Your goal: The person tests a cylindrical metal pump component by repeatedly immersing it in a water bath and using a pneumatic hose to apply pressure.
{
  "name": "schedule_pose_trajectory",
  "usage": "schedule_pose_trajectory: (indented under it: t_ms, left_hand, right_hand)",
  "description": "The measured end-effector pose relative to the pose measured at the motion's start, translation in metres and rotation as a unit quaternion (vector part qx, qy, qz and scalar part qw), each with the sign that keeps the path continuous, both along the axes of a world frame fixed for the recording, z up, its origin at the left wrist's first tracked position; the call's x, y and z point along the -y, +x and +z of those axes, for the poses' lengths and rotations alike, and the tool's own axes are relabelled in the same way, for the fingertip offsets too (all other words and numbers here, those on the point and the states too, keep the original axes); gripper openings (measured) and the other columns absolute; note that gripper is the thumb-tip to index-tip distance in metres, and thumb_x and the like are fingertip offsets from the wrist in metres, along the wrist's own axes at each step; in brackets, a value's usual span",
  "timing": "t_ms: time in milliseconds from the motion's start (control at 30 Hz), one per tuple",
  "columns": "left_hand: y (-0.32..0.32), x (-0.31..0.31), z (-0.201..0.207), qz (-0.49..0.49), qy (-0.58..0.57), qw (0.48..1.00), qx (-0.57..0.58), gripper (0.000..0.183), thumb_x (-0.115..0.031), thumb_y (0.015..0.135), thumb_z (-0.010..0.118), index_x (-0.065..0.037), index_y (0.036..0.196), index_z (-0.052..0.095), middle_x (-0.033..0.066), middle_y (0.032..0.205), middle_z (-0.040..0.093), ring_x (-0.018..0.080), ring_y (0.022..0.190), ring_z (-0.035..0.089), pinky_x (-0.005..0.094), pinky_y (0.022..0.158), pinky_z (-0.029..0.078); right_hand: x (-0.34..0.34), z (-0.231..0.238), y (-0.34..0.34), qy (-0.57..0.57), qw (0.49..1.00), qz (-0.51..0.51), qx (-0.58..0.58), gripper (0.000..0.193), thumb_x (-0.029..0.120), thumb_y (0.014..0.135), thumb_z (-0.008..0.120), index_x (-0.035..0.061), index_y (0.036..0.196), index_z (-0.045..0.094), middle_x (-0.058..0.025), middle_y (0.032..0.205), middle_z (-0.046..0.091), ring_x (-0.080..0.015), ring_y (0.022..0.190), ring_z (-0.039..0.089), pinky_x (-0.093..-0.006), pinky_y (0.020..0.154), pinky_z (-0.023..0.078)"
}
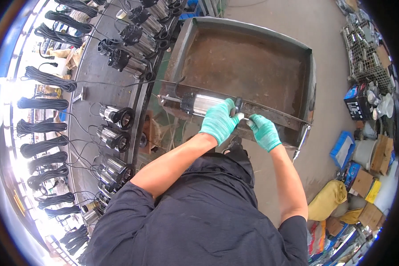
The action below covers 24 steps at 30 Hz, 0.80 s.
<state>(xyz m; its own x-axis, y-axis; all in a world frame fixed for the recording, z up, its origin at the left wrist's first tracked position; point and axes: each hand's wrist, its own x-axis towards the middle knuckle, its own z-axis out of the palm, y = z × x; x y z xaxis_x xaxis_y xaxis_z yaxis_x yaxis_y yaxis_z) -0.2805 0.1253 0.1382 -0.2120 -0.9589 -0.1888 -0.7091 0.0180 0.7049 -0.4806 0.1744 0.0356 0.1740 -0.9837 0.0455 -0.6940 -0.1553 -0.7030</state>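
Note:
A silver cylindrical pump [203,104] with black ends lies across a metal ledge at the near side of a steel tank [252,25]. My left hand [219,120], in a green knit glove, is closed around the pump's body near its right-hand black end [238,104], thumb toward that end. Just to the right, my right hand [265,132], gloved alike, has its fingers pinched on a thin metal rod beside that end. The rod's tip is hidden between the two hands. A dark cable [119,83] stretches from the left toward the pump.
On the left, a dark bench [91,66] carries several pumps [131,64] and coiled black cables [48,80]. Brownish liquid or a rusty bottom shows in the tank. A metal tool [302,139] hangs at its right corner. Boxes, a blue crate [342,148] and a wire basket [365,53] line the right.

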Motion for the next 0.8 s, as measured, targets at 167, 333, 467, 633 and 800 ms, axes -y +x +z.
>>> schedule_pose_trajectory:
  t_ms: [167, 333, 467, 633, 800]
  left_hand:
    - [0.006, -0.013, -0.031, -0.037, 0.01, 0.999, -0.005, 0.031, -0.029, 0.084, 0.079, -0.004, 0.088, 0.061, 0.0163, 0.073, 0.063, 0.0352, 0.07, 0.063, 0.0423, 0.069, 0.051]
    - [0.084, 0.021, -0.022, -0.146, -0.028, 0.989, 0.025, 0.033, -0.031, 0.082, 0.077, -0.004, 0.099, 0.066, 0.0168, 0.088, 0.066, 0.0351, 0.087, 0.066, 0.0424, 0.082, 0.052]
    - [0.21, 0.065, -0.026, -0.185, -0.098, 0.931, 0.299, 0.064, -0.034, 0.076, 0.081, -0.008, 0.13, 0.059, 0.0153, 0.138, 0.057, 0.0358, 0.125, 0.054, 0.0454, 0.106, 0.044]
    - [0.276, 0.096, -0.077, -0.349, -0.048, 0.915, 0.194, 0.056, -0.024, 0.085, 0.076, -0.005, 0.135, 0.057, 0.0161, 0.134, 0.06, 0.0348, 0.122, 0.057, 0.0416, 0.106, 0.046]
    - [0.293, 0.106, -0.095, -0.349, -0.054, 0.929, 0.113, 0.044, -0.027, 0.091, 0.072, -0.002, 0.125, 0.063, 0.016, 0.122, 0.067, 0.0357, 0.111, 0.064, 0.041, 0.097, 0.051]
  right_hand:
    - [-0.015, -0.017, 0.004, 0.09, 0.996, -0.011, 0.024, 0.023, 0.023, 0.096, 0.065, 0.0047, 0.109, 0.068, -0.0204, 0.104, 0.069, -0.0425, 0.095, 0.065, -0.0475, 0.08, 0.053]
    - [-0.016, -0.004, 0.002, 0.254, 0.951, -0.094, 0.148, 0.053, 0.037, 0.097, 0.069, 0.0012, 0.134, 0.056, -0.0089, 0.089, 0.066, -0.0146, 0.082, 0.056, -0.0308, 0.076, 0.05]
    - [0.004, 0.015, -0.01, 0.473, 0.858, -0.119, 0.159, 0.041, 0.044, 0.101, 0.059, 0.0039, 0.097, 0.062, -0.0028, 0.067, 0.058, -0.0144, 0.051, 0.055, -0.0313, 0.048, 0.046]
    - [0.013, 0.025, -0.019, 0.543, 0.798, -0.131, 0.225, 0.032, 0.039, 0.101, 0.062, 0.0088, 0.092, 0.062, -0.0004, 0.066, 0.058, -0.013, 0.051, 0.055, -0.029, 0.048, 0.045]
    - [0.014, 0.033, -0.019, 0.54, 0.802, -0.102, 0.234, 0.027, 0.034, 0.097, 0.069, 0.0073, 0.099, 0.063, 0.0025, 0.069, 0.057, -0.009, 0.057, 0.054, -0.0269, 0.052, 0.045]
